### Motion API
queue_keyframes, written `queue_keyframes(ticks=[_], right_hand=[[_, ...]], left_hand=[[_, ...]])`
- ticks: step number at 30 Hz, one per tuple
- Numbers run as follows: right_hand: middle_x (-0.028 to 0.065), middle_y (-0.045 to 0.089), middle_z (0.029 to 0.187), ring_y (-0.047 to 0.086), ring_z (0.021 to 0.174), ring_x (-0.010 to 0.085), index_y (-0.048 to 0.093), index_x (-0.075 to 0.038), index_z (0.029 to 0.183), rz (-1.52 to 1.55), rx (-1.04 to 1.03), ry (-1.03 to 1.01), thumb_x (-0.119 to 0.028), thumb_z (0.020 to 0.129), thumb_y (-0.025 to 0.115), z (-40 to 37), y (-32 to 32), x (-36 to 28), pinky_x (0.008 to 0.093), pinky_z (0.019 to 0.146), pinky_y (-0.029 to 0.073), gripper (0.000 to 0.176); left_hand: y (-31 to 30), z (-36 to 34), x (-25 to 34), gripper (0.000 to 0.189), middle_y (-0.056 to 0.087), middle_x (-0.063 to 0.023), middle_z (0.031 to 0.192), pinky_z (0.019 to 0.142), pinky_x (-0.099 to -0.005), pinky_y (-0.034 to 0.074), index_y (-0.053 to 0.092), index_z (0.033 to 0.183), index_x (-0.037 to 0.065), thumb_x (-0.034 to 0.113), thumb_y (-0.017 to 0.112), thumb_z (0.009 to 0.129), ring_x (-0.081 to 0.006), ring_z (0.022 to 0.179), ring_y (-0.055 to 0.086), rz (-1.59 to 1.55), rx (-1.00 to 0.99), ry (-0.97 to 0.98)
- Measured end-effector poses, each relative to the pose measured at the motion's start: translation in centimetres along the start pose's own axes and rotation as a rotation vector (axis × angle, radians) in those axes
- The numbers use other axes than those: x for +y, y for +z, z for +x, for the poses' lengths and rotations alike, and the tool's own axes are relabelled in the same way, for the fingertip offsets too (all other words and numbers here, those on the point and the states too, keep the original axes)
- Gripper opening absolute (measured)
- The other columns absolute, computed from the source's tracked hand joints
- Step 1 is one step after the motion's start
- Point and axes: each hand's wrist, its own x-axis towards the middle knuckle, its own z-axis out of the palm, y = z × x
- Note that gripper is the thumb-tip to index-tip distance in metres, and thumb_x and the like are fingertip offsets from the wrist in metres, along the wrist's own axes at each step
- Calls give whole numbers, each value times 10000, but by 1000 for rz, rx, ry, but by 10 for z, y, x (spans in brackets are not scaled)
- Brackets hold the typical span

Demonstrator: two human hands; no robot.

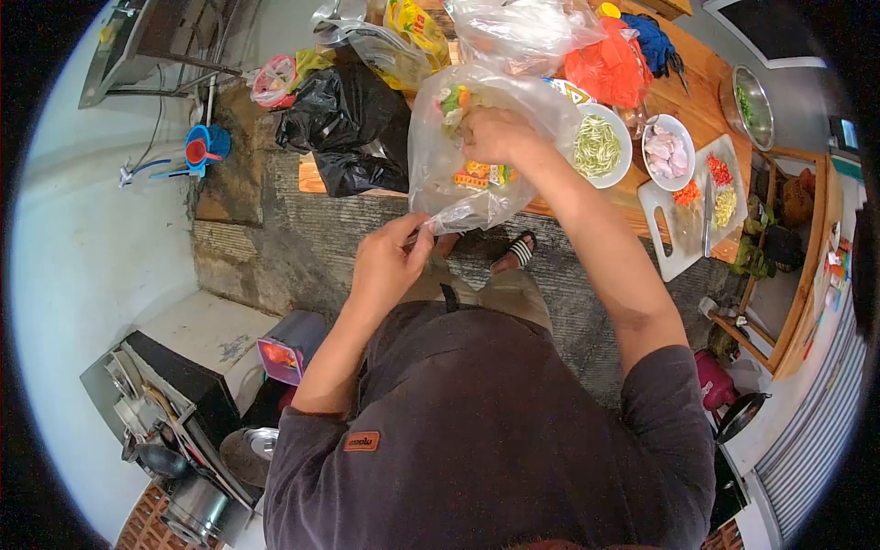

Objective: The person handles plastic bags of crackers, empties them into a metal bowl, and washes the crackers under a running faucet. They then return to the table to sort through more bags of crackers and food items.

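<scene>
A large clear plastic bag (440,188) hangs over the near edge of the wooden table, with colourful packets (477,174) and some green and orange pieces (453,103) showing inside. My left hand (394,261) pinches the bag's near rim between thumb and fingers. Down in the bag's mouth is my right hand (500,137), its fingers curled and their tips hidden, so what they grip cannot be made out. Just right of the bag stands a white bowl (626,170) of pale green shredded vegetable (596,147).
Another bowl (650,180) holds raw meat pieces (666,152). A white cutting board (676,260) carries a knife (708,215) and chopped red, orange and yellow pieces. A black plastic bag (348,128) lies left; a red bag (610,69) and steel bowl (753,105) sit farther back.
</scene>
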Motion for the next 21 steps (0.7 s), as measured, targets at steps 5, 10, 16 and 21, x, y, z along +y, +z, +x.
queue_keyframes(ticks=[5,10,16,21], right_hand=[[236,673,1143,660,1065,365,709,-13,1094,36,36,112,-260,838,664,19,48,-7,445,935,519,359],[211,656,1220,635,1131,378,660,42,1174,99,71,119,-43,917,505,24,62,-20,461,968,504,312],[212,638,1254,607,1173,383,639,-3,1237,204,98,308,-64,928,506,42,72,-21,461,1005,478,342],[217,664,1183,628,1136,371,687,-29,1164,364,349,253,-139,888,585,76,110,-1,433,969,498,314]], left_hand=[[1,2,-2,216,712,-199,898,657,-365,551,709,1025,10,194,665,921,-324,729,709,5,-4,16],[1,2,-4,211,709,-189,880,664,-374,547,709,1030,22,200,658,927,-320,735,708,10,-11,10],[-1,-1,-8,213,717,-177,912,679,-380,546,717,1018,26,207,661,923,-326,760,706,11,-25,-34],[1,-3,-9,220,718,-176,917,685,-378,546,720,1018,27,215,661,922,-327,759,703,19,3,-15]])
